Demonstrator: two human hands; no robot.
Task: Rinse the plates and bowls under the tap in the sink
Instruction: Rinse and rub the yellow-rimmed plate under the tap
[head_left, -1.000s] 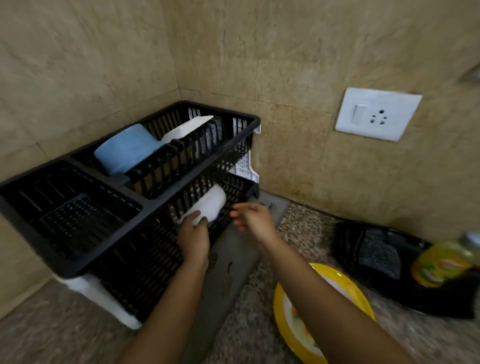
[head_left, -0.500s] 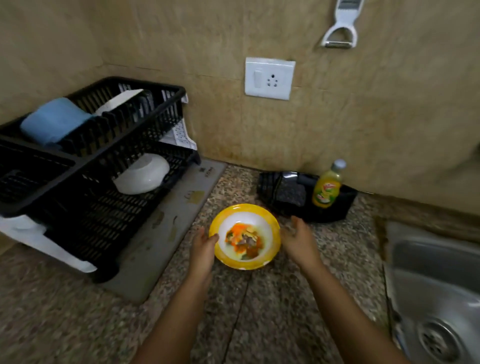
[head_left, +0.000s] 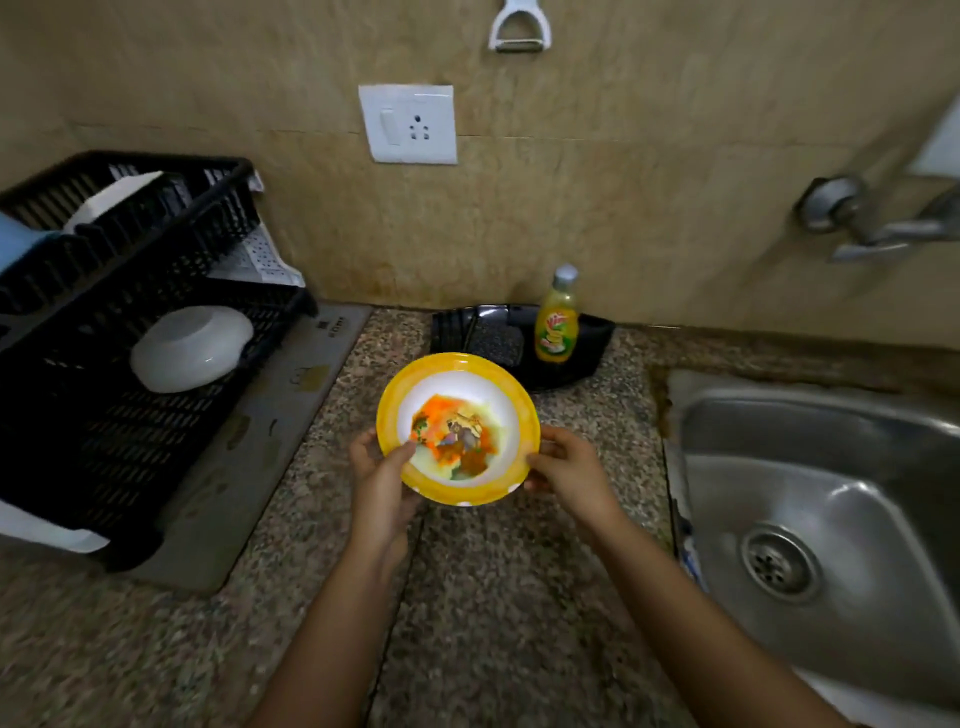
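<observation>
A yellow-rimmed bowl (head_left: 457, 428) with a coloured picture in its white middle is over the speckled counter (head_left: 467, 597), tilted toward me. My left hand (head_left: 382, 483) grips its left rim with the thumb on the inside. My right hand (head_left: 569, 470) holds the right rim, fingers curled under it. The steel sink (head_left: 826, 499) with its drain lies to the right, and the tap (head_left: 883, 228) sticks out of the wall above it. A white bowl (head_left: 192, 348) lies upside down in the lower tier of the black dish rack (head_left: 119, 405).
A yellow dish-soap bottle (head_left: 557, 322) stands in a black tray (head_left: 519, 338) against the wall behind the bowl. A grey mat (head_left: 249, 467) lies under the rack. A wall socket (head_left: 408, 124) and a hanging white peeler (head_left: 518, 28) are above.
My hands left the white bowl in the rack and moved right to the yellow bowl. Both now grip its rim and it is tilted up off the counter.
</observation>
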